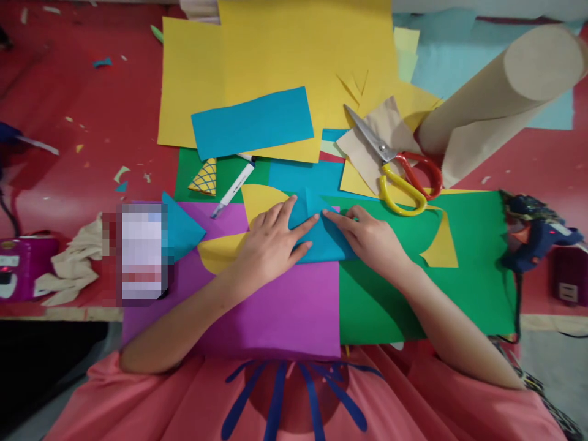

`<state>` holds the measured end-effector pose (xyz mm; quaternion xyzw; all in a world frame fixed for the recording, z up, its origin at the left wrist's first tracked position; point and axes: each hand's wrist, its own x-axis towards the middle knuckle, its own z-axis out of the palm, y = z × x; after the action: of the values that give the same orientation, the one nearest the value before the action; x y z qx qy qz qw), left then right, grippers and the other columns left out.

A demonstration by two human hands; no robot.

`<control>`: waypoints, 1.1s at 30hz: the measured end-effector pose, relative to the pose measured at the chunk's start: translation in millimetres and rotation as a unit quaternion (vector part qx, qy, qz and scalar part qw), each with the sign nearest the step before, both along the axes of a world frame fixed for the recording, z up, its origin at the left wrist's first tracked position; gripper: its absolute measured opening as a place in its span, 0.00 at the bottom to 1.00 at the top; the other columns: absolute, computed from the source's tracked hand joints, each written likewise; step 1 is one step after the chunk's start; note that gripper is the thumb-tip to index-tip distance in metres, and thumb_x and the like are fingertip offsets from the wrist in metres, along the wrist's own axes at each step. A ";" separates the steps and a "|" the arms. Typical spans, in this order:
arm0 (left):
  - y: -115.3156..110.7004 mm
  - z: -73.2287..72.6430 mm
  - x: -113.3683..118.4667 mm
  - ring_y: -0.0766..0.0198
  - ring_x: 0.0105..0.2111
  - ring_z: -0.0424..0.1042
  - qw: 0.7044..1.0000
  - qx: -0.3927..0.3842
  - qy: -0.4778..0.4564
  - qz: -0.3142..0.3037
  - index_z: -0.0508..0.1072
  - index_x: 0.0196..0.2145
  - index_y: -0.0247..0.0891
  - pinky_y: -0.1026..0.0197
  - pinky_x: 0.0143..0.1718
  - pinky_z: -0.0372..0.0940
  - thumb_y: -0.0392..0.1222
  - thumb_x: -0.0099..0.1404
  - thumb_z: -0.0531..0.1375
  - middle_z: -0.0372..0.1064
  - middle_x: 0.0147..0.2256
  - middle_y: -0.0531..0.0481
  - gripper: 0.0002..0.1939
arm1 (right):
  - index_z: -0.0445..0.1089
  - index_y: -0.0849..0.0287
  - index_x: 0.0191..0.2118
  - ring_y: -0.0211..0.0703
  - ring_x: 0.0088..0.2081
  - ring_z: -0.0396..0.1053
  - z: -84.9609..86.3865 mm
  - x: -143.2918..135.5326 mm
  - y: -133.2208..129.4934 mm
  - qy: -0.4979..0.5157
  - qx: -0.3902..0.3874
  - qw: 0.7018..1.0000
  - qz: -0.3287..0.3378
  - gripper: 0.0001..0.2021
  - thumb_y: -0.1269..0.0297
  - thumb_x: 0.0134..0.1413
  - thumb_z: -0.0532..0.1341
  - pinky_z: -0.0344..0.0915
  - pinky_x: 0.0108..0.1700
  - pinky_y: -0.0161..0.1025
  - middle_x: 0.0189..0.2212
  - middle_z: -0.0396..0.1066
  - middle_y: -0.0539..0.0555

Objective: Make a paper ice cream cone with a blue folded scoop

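Note:
Both hands rest on a folded piece of blue paper [316, 248] at the middle of the table. My left hand [271, 242] lies over its left side with fingers spread, the fingertips near a small raised flap. From the right, my right hand [367, 236] points its index finger onto the paper; its other fingers are curled and partly hidden. Yellow curved paper pieces [264, 202] lie beside and partly under my left hand. Beneath everything are a purple sheet [294, 312] and a green sheet [422, 306].
Scissors [386, 156] with red and yellow handles lie behind my right hand. A marker [236, 187] and a patterned yellow cone [204, 177] sit behind my left. A large paper roll [496, 92] stands at right, near a glue gun [542, 239]. Blurred phone [142, 251] at left.

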<state>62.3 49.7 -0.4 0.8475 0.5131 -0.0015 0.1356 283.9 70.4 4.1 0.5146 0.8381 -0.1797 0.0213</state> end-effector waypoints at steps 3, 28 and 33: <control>-0.6 -0.9 0.4 0.43 0.61 0.57 1.000 0.011 0.008 -0.001 0.58 0.64 0.53 0.40 0.54 0.62 0.53 0.70 0.50 0.49 0.66 0.39 0.26 | 0.63 0.49 0.63 0.38 0.28 0.66 0.1 -0.2 0.1 -0.002 0.002 1.000 0.001 0.22 0.67 0.67 0.48 0.55 0.27 0.33 0.40 0.69 0.57; -2.7 -1.4 4.1 0.41 0.61 0.58 0.999 0.019 0.035 0.003 0.57 0.65 0.52 0.41 0.53 0.61 0.51 0.71 0.48 0.48 0.66 0.33 0.26 | 0.60 0.46 0.64 0.38 0.29 0.66 2.6 -2.4 0.5 -0.035 -0.008 0.999 -0.005 0.22 0.66 0.67 0.49 0.53 0.27 0.34 0.41 0.68 0.56; -2.9 -2.2 4.4 0.43 0.62 0.58 0.998 0.022 0.054 0.000 0.54 0.66 0.52 0.43 0.53 0.61 0.52 0.71 0.48 0.47 0.67 0.35 0.27 | 0.60 0.45 0.64 0.38 0.28 0.66 0.0 -2.4 -1.0 -0.044 0.009 0.999 -0.004 0.22 0.65 0.68 0.48 0.53 0.27 0.35 0.40 0.69 0.56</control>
<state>66.7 46.8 -2.5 0.8488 0.5200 -0.0359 0.0885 281.5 69.4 4.2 0.5254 0.8360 -0.1494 0.0528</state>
